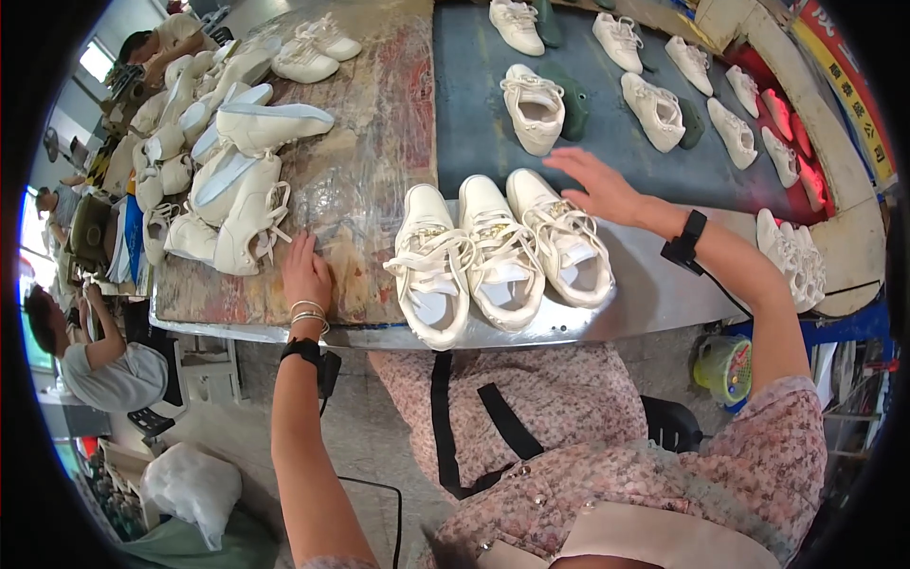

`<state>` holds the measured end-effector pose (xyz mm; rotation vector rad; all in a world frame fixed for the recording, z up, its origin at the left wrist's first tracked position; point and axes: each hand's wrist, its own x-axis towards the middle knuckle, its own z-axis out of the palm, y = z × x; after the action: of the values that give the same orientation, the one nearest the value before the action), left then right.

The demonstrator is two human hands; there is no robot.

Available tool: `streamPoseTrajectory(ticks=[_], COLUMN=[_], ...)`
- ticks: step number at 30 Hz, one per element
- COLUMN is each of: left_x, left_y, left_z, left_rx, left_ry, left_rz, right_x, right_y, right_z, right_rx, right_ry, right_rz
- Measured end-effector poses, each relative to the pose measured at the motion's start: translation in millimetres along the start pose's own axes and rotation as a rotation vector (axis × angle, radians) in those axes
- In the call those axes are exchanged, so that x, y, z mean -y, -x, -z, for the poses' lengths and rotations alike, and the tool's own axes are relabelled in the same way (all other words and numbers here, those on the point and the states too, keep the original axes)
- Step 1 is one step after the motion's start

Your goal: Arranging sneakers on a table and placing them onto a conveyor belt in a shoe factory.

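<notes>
Three cream lace-up sneakers stand side by side at the table edge in front of me: a left one (424, 213), a middle one (485, 211) and a right one (536, 201). Their laces are loose and pale stuffing shows inside. My right hand (604, 190) reaches over beside the right sneaker's toe, fingers stretched out and nothing in them. Just beyond it, a cream sneaker (534, 119) stands on the dark belt (474, 133). My left hand (307, 277) rests flat on the worn tabletop (355, 242), holding nothing, close to a heap of cream shoes (248, 204).
More sneakers and green shoe-shaped pieces (574, 109) sit on the belt, which runs right into a red-lit opening (810, 161). Several sneakers (791, 256) stand at the right. A yellow-green basket (723, 368) is below. A seated person (114, 365) works at the left.
</notes>
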<state>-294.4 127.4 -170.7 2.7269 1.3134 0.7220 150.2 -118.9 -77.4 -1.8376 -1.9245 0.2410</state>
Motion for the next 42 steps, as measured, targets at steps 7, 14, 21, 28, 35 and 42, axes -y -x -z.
streamPoseTrajectory(ticks=[7,14,21,28,35,42], left_x=[6.6,-23.1,117.9,-71.7,-85.2,-39.6], left_y=[2.3,-6.3,32.4,-0.4,-22.7,-0.6], left_z=[10.7,11.8,-4.0,63.1,50.0,7.2], left_rx=[0.013,0.057,0.003,0.078,0.201,0.08], left_ry=[0.03,0.201,0.04,-0.184,-0.179,0.027], left_rz=[0.012,-0.051,-0.317,-0.009,0.112,0.13], right_x=[115.3,112.3,84.2,-26.5,-116.0,-111.5], right_y=[48.0,56.8,92.7,262.8,360.6,381.1], right_z=[11.1,-71.5,5.8,142.8,137.7,137.1], right_rx=[-0.108,-0.115,-0.151,-0.181,-0.049,0.184], right_ry=[0.134,0.026,0.045,0.34,0.391,0.59], right_rz=[-0.109,-0.451,-0.351,-1.029,-1.26,-1.367])
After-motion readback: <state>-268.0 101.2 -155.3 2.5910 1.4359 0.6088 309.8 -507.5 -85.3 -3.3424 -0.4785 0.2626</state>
